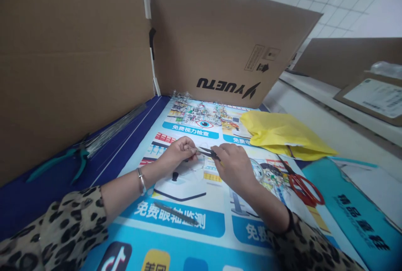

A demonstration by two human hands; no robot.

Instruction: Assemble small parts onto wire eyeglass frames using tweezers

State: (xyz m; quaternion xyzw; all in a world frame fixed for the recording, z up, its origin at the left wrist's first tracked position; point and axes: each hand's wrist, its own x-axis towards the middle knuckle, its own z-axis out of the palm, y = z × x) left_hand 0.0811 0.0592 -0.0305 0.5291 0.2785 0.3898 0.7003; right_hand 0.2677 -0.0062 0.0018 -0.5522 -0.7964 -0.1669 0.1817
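My right hand (234, 164) is closed around small pliers (207, 152) with dark pointed jaws that point left. In front of the jaws, the fingers of my left hand (181, 151) pinch a thin wire (203, 163), which seems to curve in a loop below the jaws. The wire's exact end is too small to make out. Both hands hang over a printed sheet (213, 204). Nearer to me on it lies a slim grey metal piece (176, 213).
At the left, teal-handled pliers (82, 160) lie by a bundle of straight wires (108, 132). Tangled wire pieces (216, 112) are heaped at the back before a cardboard panel (220, 40). On the right are a yellow bag (279, 130), red-handled scissors (306, 189) and a teal package (348, 204).
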